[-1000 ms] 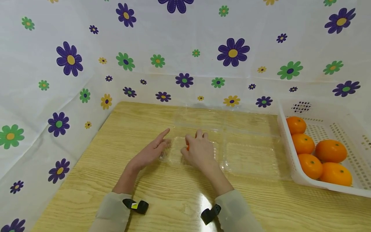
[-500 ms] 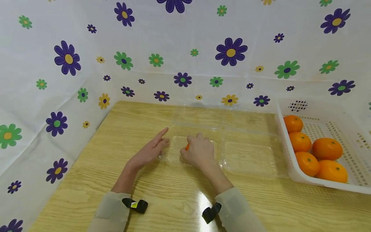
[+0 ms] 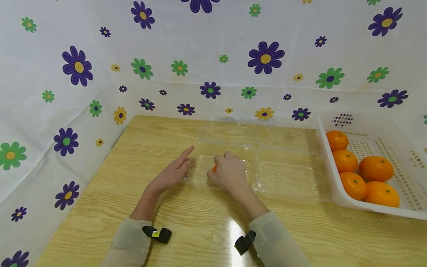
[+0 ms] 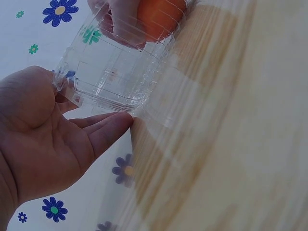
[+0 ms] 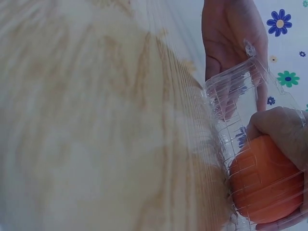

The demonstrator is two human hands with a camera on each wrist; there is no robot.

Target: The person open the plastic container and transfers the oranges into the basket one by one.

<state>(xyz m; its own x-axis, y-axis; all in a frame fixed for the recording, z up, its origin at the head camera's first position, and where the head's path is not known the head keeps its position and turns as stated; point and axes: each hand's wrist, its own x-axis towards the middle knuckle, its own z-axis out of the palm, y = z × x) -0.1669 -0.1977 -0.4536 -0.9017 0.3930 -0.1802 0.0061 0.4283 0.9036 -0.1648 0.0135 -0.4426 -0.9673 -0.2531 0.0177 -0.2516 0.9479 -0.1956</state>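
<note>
A clear plastic clamshell box [image 3: 200, 176] lies with its lid raised back on the wooden table. Inside its tray my right hand [image 3: 230, 172] grips an orange mandarin [image 5: 267, 180] from above, fingers curled over it. Most of the fruit is hidden by that hand in the head view; through the clear wall it shows low in the tray. My left hand [image 3: 171, 176] stands at the box's left end, its fingers straight along the outside, fingertips [image 4: 126, 120] right at the lower edge. Beside it, a second clear clamshell box [image 3: 287, 180] also lies unfolded, to the right.
A white plastic basket [image 3: 377, 210] at the right holds several mandarins [image 3: 376, 168], gathered toward its left side. Bare wooden table [image 3: 197, 230] lies in front of the boxes. A flower-patterned cloth [image 3: 233, 74] hangs behind and at the left.
My right hand's fingers have drawn in slightly over the mandarin in the left box. The left hand keeps its place at the box's end. The head view has shifted a little.
</note>
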